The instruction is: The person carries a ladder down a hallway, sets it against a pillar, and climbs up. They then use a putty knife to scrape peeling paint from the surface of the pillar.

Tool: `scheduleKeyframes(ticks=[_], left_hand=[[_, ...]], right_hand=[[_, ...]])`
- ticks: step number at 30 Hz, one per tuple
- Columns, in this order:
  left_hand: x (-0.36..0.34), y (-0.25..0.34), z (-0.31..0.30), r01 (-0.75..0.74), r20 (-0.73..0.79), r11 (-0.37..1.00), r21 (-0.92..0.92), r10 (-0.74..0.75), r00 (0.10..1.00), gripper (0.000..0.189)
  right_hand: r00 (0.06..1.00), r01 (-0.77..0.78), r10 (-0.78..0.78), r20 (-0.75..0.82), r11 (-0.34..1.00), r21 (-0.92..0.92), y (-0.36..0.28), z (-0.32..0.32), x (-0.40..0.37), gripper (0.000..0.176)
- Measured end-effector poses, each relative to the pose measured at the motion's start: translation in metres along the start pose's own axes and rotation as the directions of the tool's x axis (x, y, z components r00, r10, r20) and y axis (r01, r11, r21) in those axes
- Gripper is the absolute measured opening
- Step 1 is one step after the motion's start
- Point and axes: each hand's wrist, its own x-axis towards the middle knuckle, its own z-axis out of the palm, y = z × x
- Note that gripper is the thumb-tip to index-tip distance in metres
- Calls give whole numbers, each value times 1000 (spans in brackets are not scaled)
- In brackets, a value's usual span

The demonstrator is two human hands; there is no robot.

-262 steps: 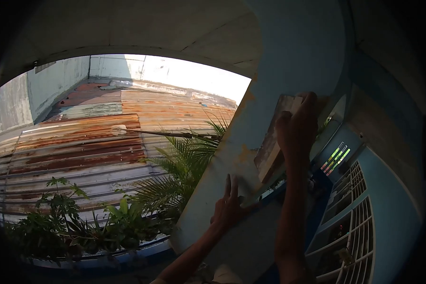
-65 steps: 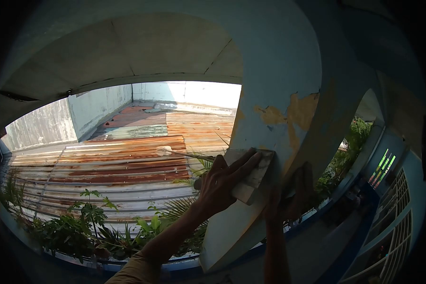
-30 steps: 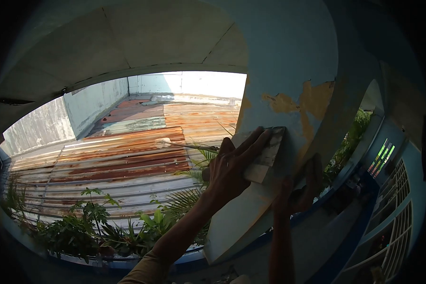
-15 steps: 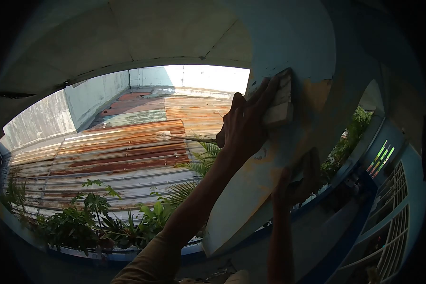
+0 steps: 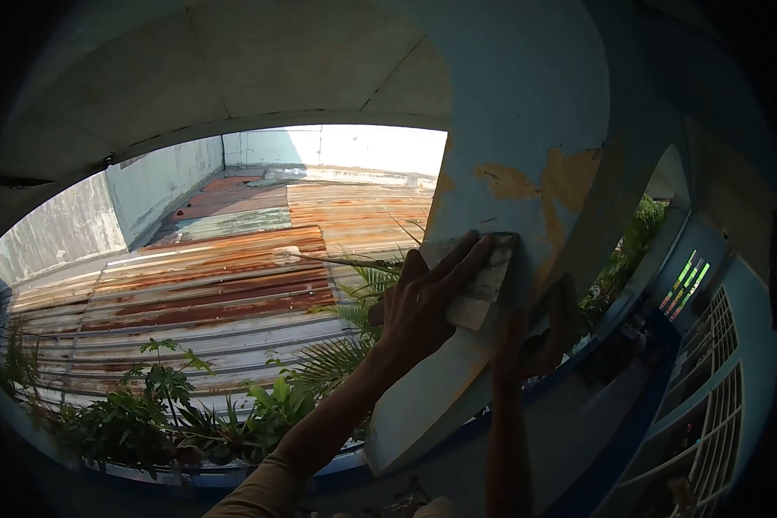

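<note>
My left hand (image 5: 414, 306) is closed on a flat, pale rectangular block (image 5: 472, 312), its fingers stretched over the top. The block lies against the light-blue column (image 5: 527, 104), below patches of bare yellowish surface (image 5: 565, 183). Lower and to the right, my right hand (image 5: 520, 352) is raised beside the column's edge. It is in deep shadow, with its fingers bent around a dark shape I cannot make out.
Beyond the opening lies a rusty corrugated roof (image 5: 259, 272). Green plants (image 5: 121, 427) line the low ledge at left. On the right are a barred window (image 5: 699, 414) and a dim walkway with a blue edge (image 5: 630, 432).
My left hand has moved down the column with the block, uncovering a yellowish patch above. My right hand stays low by the column's edge, shifted slightly. The view has moved a little.
</note>
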Motion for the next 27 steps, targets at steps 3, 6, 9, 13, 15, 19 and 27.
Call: scheduleKeyframes(ticks=[3, 6, 9, 13, 15, 19, 27], left_hand=[[3, 6, -1, 27, -27, 999, -30, -28, 999, 91], [-1, 11, 7, 68, -37, 998, -18, -69, 997, 92], [41, 8, -1, 77, -93, 997, 22, -75, 993, 93], [81, 7, -8, 58, -185, 998, -11, -59, 981, 91], [49, -1, -4, 30, -125, 1000, -6, -31, 992, 92], [8, 8, 5, 84, -52, 996, -13, -85, 995, 91], [10, 5, -2, 118, 40, 992, -42, -117, 992, 97]], right_hand=[[999, -29, 30, -24, 999, 22, 0, 2, -2, 49], [997, -60, 61, -37, 997, 45, -3, 3, -2, 49], [998, -53, 53, -20, 999, 3, -3, 1, -2, 50], [1000, 4, -4, -7, 1000, -3, 0, 1, 1, 51], [1000, 0, 0, -23, 1000, -6, 1, 2, -2, 51], [999, -28, 29, -42, 999, 29, 0, 3, -3, 50], [999, -18, 18, -26, 1000, 21, 0, 0, -4, 52]])
